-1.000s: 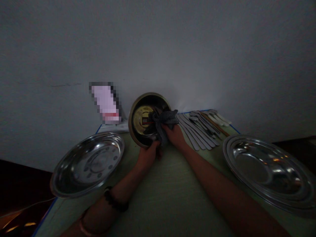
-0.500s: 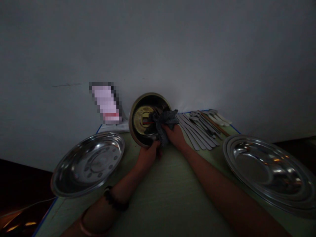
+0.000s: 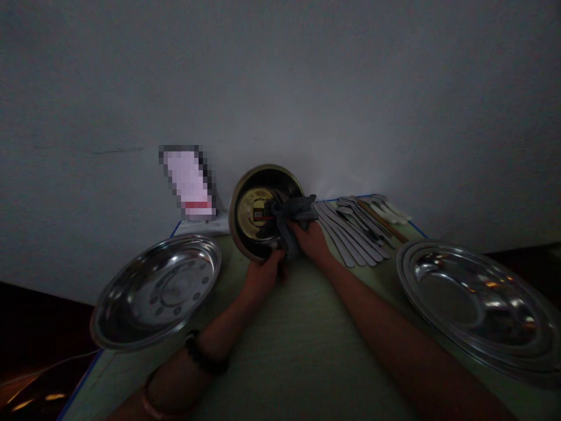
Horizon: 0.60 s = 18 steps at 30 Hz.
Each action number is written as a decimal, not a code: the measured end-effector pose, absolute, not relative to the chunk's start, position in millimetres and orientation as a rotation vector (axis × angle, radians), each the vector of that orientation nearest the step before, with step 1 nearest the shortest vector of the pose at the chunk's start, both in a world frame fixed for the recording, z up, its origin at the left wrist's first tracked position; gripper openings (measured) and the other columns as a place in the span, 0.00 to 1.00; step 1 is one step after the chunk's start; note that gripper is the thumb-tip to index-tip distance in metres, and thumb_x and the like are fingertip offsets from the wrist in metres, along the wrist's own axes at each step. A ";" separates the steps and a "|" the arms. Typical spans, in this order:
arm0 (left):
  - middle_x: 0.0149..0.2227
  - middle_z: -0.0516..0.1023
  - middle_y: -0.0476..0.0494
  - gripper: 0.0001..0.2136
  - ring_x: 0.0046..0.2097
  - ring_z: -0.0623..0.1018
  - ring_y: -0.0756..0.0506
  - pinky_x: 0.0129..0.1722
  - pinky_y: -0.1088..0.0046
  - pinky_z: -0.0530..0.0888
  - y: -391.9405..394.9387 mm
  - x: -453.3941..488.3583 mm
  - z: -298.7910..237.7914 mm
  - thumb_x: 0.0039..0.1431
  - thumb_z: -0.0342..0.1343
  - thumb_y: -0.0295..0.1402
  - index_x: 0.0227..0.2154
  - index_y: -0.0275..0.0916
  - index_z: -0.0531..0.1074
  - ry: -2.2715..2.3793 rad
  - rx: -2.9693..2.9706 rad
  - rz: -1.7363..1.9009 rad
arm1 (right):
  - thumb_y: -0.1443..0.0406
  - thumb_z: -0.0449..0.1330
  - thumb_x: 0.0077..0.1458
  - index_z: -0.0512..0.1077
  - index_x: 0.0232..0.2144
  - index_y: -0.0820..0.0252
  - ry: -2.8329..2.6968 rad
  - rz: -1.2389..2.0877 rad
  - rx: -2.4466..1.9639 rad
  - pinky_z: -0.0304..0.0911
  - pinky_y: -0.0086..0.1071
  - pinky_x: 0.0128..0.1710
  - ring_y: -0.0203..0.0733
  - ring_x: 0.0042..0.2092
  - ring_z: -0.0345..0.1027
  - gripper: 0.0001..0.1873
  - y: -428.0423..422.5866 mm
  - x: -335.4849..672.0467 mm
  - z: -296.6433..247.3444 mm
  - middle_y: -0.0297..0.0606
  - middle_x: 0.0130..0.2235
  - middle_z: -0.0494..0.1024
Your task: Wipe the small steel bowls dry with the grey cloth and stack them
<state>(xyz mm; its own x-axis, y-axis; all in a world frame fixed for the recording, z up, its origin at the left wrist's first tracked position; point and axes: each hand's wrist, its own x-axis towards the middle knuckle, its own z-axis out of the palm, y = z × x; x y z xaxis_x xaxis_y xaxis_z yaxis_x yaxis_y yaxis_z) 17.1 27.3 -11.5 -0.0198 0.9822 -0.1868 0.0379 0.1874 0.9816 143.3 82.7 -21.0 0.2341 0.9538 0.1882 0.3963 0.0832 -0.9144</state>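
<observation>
A round metal bowl [image 3: 239, 231] is tilted up on its side, its inside facing me, at the middle of the table. My left hand [image 3: 264, 269] grips its lower rim, thumb over the edge. In my right hand [image 3: 310, 238] is a bunched dark checked cloth [image 3: 293, 219], held at the bowl's right side and partly inside it. The cloth hides part of the bowl's inner wall. The fingers of my right hand are mostly hidden behind the cloth.
A large metal basin [image 3: 175, 292] stands at the left, stacked metal basins [image 3: 456, 298] at the right. Knives [image 3: 350, 240], forks, spoons and chopsticks [image 3: 385, 225] lie behind my right hand. A blurred-out phone-like screen [image 3: 188, 181] leans near the wall [image 3: 280, 76]. The table [image 3: 298, 351] is greenish.
</observation>
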 end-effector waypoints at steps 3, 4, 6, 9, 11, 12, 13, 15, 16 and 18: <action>0.12 0.66 0.50 0.13 0.17 0.65 0.51 0.19 0.75 0.61 27.2 16.9 -11.6 0.49 0.53 0.37 0.13 0.40 0.65 1.340 1.100 1.062 | 0.55 0.58 0.54 0.77 0.36 0.64 -1.327 0.693 -1.465 0.65 0.37 0.41 0.50 0.42 0.74 0.17 81.8 143.0 -20.0 0.47 0.37 0.81; 0.12 0.66 0.50 0.13 0.17 0.65 0.51 0.19 0.75 0.61 27.2 17.0 -11.5 0.48 0.53 0.37 0.13 0.40 0.65 1.340 1.104 1.061 | 0.56 0.58 0.54 0.77 0.36 0.64 -1.327 0.691 -1.459 0.65 0.37 0.41 0.50 0.43 0.74 0.17 81.6 143.0 -19.8 0.47 0.37 0.81; 0.12 0.66 0.50 0.13 0.17 0.65 0.51 0.19 0.75 0.61 27.1 17.5 -11.3 0.48 0.53 0.38 0.13 0.40 0.65 1.339 1.109 1.056 | 0.56 0.58 0.54 0.77 0.37 0.63 -1.326 0.692 -1.447 0.65 0.37 0.42 0.50 0.43 0.74 0.17 81.3 142.8 -19.8 0.46 0.38 0.81; 0.12 0.66 0.50 0.13 0.16 0.65 0.51 0.18 0.75 0.61 27.3 17.8 -11.3 0.49 0.53 0.38 0.13 0.40 0.64 1.346 1.115 1.052 | 0.56 0.58 0.54 0.77 0.38 0.63 -1.327 0.703 -1.431 0.65 0.36 0.43 0.50 0.44 0.74 0.17 81.8 142.8 -20.2 0.46 0.39 0.81; 0.12 0.66 0.50 0.13 0.17 0.65 0.51 0.19 0.75 0.62 27.7 17.4 -12.0 0.49 0.53 0.38 0.13 0.40 0.65 1.355 1.122 1.049 | 0.56 0.58 0.54 0.76 0.38 0.63 -1.324 0.706 -1.435 0.64 0.37 0.44 0.50 0.46 0.74 0.17 82.2 142.8 -20.2 0.47 0.40 0.80; 0.12 0.67 0.50 0.14 0.17 0.65 0.51 0.19 0.75 0.62 28.0 17.1 -12.4 0.49 0.52 0.38 0.13 0.40 0.65 1.359 1.129 1.045 | 0.56 0.58 0.54 0.76 0.38 0.63 -1.322 0.709 -1.438 0.64 0.37 0.44 0.50 0.46 0.74 0.17 82.3 142.9 -20.1 0.47 0.40 0.80; 0.12 0.67 0.49 0.14 0.17 0.66 0.51 0.19 0.75 0.62 28.3 16.6 -12.8 0.49 0.52 0.38 0.12 0.40 0.65 1.362 1.137 1.038 | 0.56 0.58 0.54 0.76 0.38 0.63 -1.320 0.712 -1.442 0.64 0.36 0.44 0.50 0.46 0.74 0.17 82.3 142.9 -20.0 0.47 0.40 0.80; 0.13 0.67 0.49 0.15 0.17 0.66 0.51 0.20 0.74 0.62 28.5 15.8 -13.4 0.50 0.52 0.38 0.12 0.41 0.65 1.369 1.159 1.022 | 0.55 0.58 0.53 0.77 0.36 0.63 -1.314 0.719 -1.455 0.64 0.36 0.43 0.49 0.44 0.74 0.17 82.2 143.1 -19.8 0.46 0.38 0.81; 0.12 0.67 0.49 0.15 0.18 0.66 0.51 0.20 0.74 0.63 28.2 15.5 -13.4 0.51 0.51 0.38 0.12 0.41 0.65 1.376 1.172 1.014 | 0.55 0.59 0.53 0.77 0.34 0.63 -1.313 0.725 -1.465 0.64 0.36 0.42 0.49 0.42 0.74 0.17 82.1 143.2 -19.8 0.45 0.36 0.81; 0.13 0.67 0.48 0.16 0.18 0.66 0.50 0.21 0.74 0.63 26.9 15.2 -12.5 0.52 0.50 0.38 0.11 0.40 0.65 1.401 1.200 0.993 | 0.53 0.58 0.53 0.77 0.31 0.63 -1.308 0.737 -1.476 0.65 0.36 0.40 0.49 0.40 0.74 0.18 81.8 143.2 -20.2 0.45 0.33 0.80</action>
<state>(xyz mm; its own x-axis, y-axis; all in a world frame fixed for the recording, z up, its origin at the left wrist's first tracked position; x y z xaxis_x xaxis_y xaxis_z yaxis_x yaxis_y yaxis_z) 15.2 26.9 -12.5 -0.0082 0.9852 -0.1714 0.1645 0.1704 0.9715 143.2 81.8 -20.2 0.2326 0.9587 0.1637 0.3560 0.0727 -0.9317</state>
